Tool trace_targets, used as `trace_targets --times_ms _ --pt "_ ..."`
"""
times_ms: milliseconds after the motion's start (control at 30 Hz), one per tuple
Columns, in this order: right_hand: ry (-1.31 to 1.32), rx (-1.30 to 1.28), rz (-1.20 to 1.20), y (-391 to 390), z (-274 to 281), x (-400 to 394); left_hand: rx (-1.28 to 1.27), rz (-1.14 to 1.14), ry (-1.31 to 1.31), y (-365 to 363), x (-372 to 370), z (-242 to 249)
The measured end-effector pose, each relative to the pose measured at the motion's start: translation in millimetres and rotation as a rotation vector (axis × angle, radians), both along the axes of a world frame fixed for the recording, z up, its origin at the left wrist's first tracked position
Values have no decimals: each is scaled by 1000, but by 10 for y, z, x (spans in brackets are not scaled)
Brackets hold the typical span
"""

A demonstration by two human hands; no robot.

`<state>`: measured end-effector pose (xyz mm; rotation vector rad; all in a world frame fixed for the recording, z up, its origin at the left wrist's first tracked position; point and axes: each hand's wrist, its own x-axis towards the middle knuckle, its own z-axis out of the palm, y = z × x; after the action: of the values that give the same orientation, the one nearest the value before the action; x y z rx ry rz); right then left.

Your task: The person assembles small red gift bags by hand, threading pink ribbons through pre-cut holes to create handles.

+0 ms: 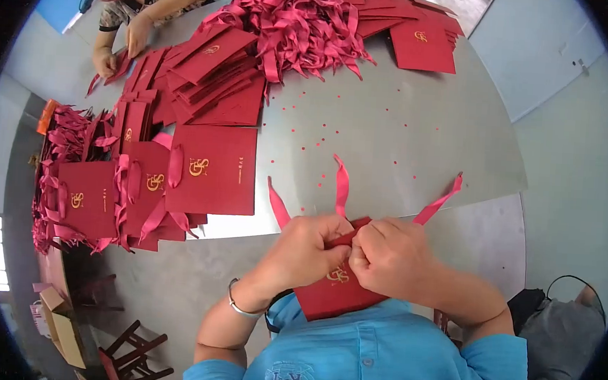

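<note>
Head view. Left hand (304, 249) and right hand (392, 257) meet knuckle to knuckle close to the chest, both forearms bent inward, a metal bracelet (240, 304) on the left wrist. Fingers of both hands curled tight, pinching the top edge of a dark red paper bag (332, 293), which is tilted and pressed against the blue shirt (377, 355). The bag is flat, matte card with a gold emblem on its face. Three red ribbon ends (342, 185) stick up and outward from between the hands, satiny and flat.

On the grey table (405, 133), smooth and slightly shiny, small red paper dots lie scattered ahead of the hands. To the left, finished bags with ribbon handles (211, 170) lie flat and overlapping. Farther back, a stack of flat bags (217, 80), and beside it a loose heap of cut ribbons (296, 26). More flat bags at the far edge (421, 40).

At top left, another person's hands (121, 46) rest on bags at the table's far side.
</note>
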<state>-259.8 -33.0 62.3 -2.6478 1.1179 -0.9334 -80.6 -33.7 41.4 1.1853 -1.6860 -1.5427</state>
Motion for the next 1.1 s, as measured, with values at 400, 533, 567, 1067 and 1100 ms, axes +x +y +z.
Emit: trace_targets --times_ms 400,533,567,1067,1100 --pt "16 53 20 -6 47 -124 52 27 -38 29 16 24" --pt "-5 61 73 -31 50 -115 -86 58 -141 69 -29 98" --pt "-8 56 75 -79 109 -126 -157 61 -176 77 -28 121" --pt "37 1230 337 -867 161 -97 -692 223 -432 238 -177 33" --pt "46 1216 344 -895 144 -86 -626 220 -424 247 -174 38"
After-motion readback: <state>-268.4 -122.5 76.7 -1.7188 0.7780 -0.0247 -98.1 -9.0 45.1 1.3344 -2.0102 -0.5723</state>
